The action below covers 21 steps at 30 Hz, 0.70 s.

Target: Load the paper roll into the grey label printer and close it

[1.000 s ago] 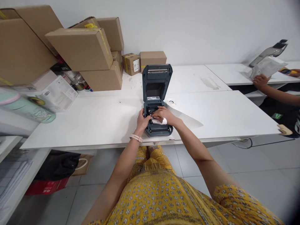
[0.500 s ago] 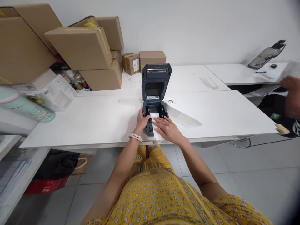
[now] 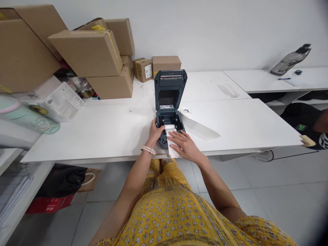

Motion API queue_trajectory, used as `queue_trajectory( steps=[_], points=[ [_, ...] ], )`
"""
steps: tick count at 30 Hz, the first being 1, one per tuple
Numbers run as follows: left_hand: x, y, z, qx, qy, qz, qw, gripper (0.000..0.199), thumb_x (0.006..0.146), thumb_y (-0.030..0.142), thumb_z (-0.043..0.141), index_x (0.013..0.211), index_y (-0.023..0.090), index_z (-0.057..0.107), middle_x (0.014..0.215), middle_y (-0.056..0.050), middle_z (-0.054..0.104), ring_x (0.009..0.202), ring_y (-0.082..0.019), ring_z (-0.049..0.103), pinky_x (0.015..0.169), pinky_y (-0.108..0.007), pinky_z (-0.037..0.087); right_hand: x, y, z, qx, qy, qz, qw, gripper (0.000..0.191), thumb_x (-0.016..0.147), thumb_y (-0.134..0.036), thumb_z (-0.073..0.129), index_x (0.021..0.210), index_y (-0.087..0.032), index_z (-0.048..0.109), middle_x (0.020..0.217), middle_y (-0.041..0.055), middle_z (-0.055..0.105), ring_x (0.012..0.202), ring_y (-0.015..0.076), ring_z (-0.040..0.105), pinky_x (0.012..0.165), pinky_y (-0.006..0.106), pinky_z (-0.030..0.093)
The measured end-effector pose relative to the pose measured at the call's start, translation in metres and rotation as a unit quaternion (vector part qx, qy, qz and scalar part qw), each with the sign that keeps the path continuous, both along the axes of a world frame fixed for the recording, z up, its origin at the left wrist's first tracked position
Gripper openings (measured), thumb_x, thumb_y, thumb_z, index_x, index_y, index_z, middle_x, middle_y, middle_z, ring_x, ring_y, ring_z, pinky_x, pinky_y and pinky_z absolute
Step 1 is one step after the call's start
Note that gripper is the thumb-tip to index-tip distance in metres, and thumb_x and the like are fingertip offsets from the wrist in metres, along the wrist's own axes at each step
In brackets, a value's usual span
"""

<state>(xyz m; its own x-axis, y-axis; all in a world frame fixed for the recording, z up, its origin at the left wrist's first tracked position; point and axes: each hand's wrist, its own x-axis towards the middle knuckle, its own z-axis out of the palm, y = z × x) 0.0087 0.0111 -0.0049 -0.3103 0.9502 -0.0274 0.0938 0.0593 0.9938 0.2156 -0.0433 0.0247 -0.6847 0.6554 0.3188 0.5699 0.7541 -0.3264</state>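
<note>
A dark label printer (image 3: 170, 89) stands on the white table with its lid tipped up and back. Inside its base lies a roll of white label paper (image 3: 169, 126), whose loose end runs forward over the printer's front. My left hand (image 3: 154, 132) is closed round the printer's left side, the thumb reaching in beside the roll. My right hand (image 3: 185, 145) lies over the paper strip with its fingers stretched out. Part of the strip and the printer's right front corner are hidden under it.
Right of the printer, a curled strip of backing paper (image 3: 201, 127) lies on the table (image 3: 246, 126). Cardboard boxes (image 3: 89, 53) are stacked at the left, near a green bottle (image 3: 38, 118). A grey bottle (image 3: 289, 61) leans at the back right. Another person (image 3: 304, 119) is at the right edge.
My right hand has slid slightly toward me and right, and more of the white strip shows at the printer's front. At the far right the other person's raised hand has left view.
</note>
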Motion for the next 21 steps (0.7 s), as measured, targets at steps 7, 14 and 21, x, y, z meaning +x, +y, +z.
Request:
queue_trajectory(
  steps=[7, 14, 21],
  points=[
    [0.0, 0.001, 0.006, -0.013, -0.015, -0.011, 1.0, 0.07, 0.077, 0.019, 0.072, 0.145, 0.018, 0.053, 0.146, -0.014, 0.066, 0.13, -0.026, 0.065, 0.113, -0.039, 0.049, -0.001, -0.003, 0.0, -0.013, 0.01, 0.002, 1.0, 0.043, 0.107, -0.035, 0.055, 0.149, -0.032, 0.061, 0.159, 0.0055, 0.058, 0.152, 0.028, 0.052, 0.125, 0.059, 0.044],
    [0.01, -0.042, 0.001, -0.032, 0.004, 0.003, 0.999, 0.095, 0.08, 0.044, 0.083, 0.159, 0.022, 0.037, 0.164, -0.017, 0.049, 0.15, -0.033, 0.05, 0.124, -0.047, 0.04, 0.015, -0.007, 0.028, -0.096, 0.125, 0.052, 0.986, 0.03, 0.106, -0.037, 0.059, 0.131, -0.035, 0.074, 0.135, 0.0023, 0.077, 0.131, 0.0264, 0.07, 0.12, 0.058, 0.05],
    [0.021, -0.082, 0.001, -0.028, 0.001, -0.031, 0.999, 0.103, 0.076, 0.042, 0.088, 0.163, 0.026, 0.034, 0.159, -0.014, 0.056, 0.147, -0.035, 0.054, 0.12, -0.048, 0.045, -0.001, 0.138, 0.121, 0.068, 0.289, -0.088, 0.951, 0.056, 0.108, -0.064, 0.04, 0.145, -0.029, 0.062, 0.155, 0.0067, 0.062, 0.152, 0.0287, 0.049, 0.13, 0.057, 0.033]
  ],
)
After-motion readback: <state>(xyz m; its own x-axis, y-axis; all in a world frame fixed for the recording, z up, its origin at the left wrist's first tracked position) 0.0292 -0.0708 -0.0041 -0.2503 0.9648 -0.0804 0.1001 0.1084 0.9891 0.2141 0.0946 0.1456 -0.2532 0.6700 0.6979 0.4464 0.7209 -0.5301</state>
